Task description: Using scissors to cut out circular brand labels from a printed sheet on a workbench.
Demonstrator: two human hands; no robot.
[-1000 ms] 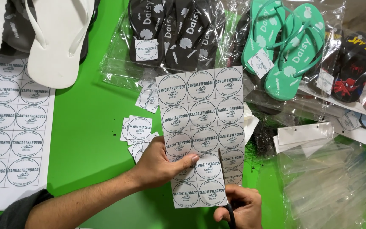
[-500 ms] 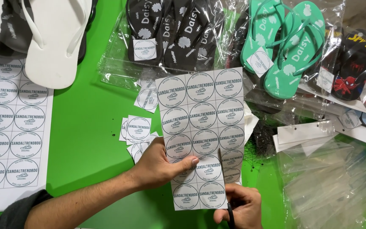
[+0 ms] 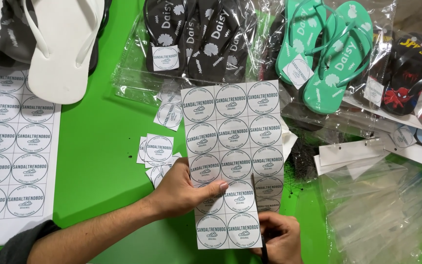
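Note:
My left hand grips a white sheet of round printed stickers by its left edge, thumb on the front, and holds it upright over the green table. Below the sheet's lower right corner, my right hand is closed on dark-handled scissors. A thin blade line runs up between the middle and right sticker columns. The right column's lower part looks cut away from the rest. Several cut square stickers lie in a loose pile just left of the sheet.
A second sticker sheet lies at the left edge. A white flip-flop lies at the back left. Behind the sheet are bagged black flip-flops, green ones and a black-red pair. Clear bags and white card strips lie on the right.
Almost nothing: both hands keep their grip, and the sheet sits slightly lower in view than a second ago.

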